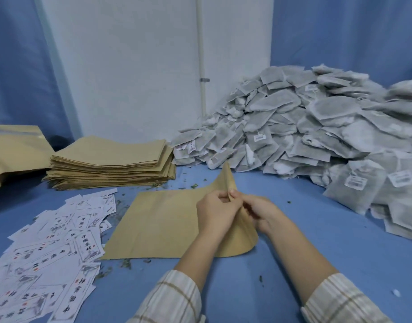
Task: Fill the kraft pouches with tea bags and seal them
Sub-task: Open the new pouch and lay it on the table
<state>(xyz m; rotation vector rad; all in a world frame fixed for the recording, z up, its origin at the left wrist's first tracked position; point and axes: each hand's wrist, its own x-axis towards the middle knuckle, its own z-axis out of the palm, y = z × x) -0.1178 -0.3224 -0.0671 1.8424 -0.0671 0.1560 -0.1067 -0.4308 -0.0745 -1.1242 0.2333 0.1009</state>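
Pinching the raised right edge of the kraft pouch [167, 220], both hands, the left hand [215, 209] and the right hand [260, 213], are held together at its mouth. If the layers are not parted, the paper could be torn; the tea bags [316, 127] are heaped beyond, to the right.

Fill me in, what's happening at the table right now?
A person is working one kraft pouch that lies on the blue table. Both hands, left and right, pinch its raised right edge, apparently to pull the mouth open. No tea bag is in the hands yet. The tea bags sit in a big heap at the right, a stack of flat pouches waits behind, and printed labels are scattered at the left.
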